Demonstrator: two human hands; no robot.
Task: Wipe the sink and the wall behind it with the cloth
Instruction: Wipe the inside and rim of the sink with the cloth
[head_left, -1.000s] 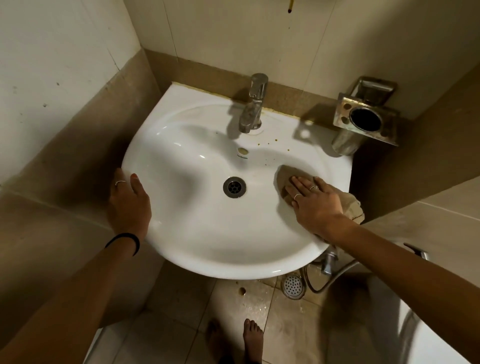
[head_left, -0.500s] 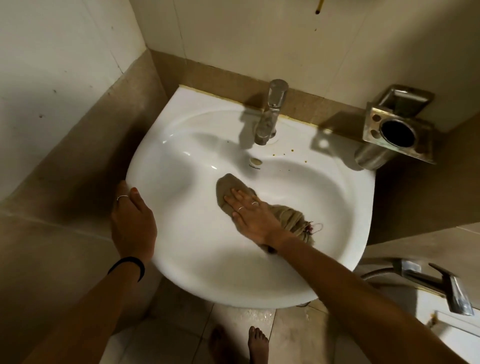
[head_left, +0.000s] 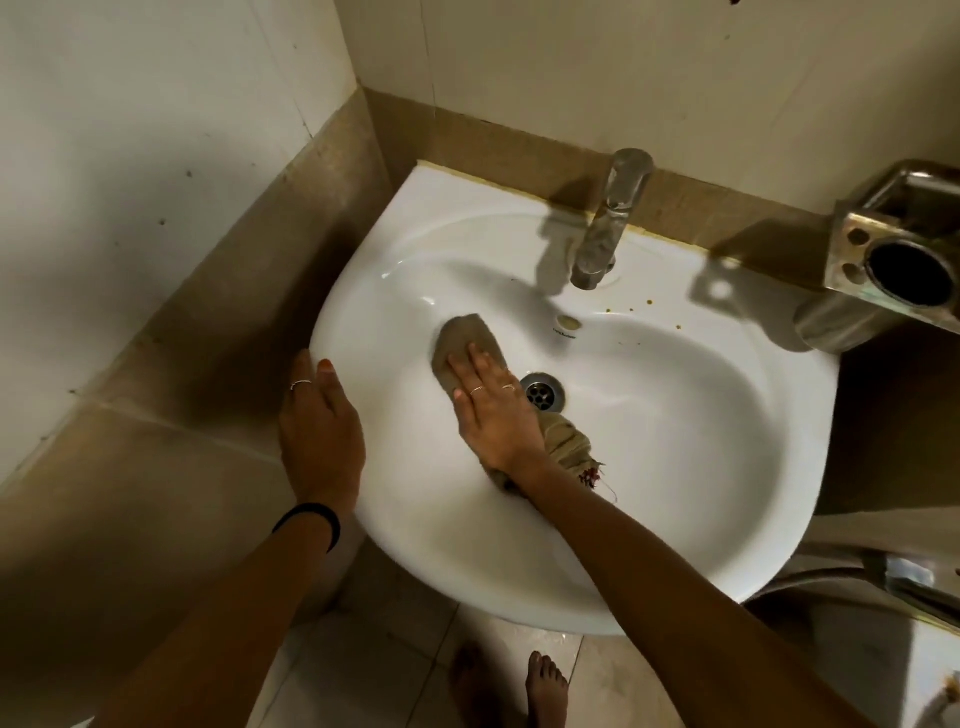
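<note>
1. Beige tiled walls close in a tight corner, with a darker tile band (head_left: 524, 150) running along behind the white sink (head_left: 675, 467) — that wall strip looks untouched by my cloth so far, as I judge it.
2. On the left, my left hand (head_left: 319, 431) rests on the sink's outer rim, fingers loosely spread and curled over the edge, gripping nothing but the porcelain for balance. The wrist carries a black band (head_left: 311, 517), and the forearm comes in straight from the lower left.
3. In the bowl, the cloth (head_left: 467, 338) lies on the left slope, just beside the drain (head_left: 543, 392); its bunched tail trails out from under my wrist.
4. My right hand (head_left: 493, 415) lies flat on the cloth, fingers extended and close together, palm pressing down rather than pinching. The forearm crosses the front rim on a diagonal from the lower right.
5. The cloth seems soft, thin and probably damp — it will fold and slide easily on glazed porcelain, so I judge a flat palm over its middle holds it better than a fingertip pinch.
6. Further right, brown specks (head_left: 631, 310) dot the ledge beside the tap (head_left: 608, 228), and a steel holder (head_left: 893, 260) hangs off the wall. Those spots need a firmer rub.
</note>
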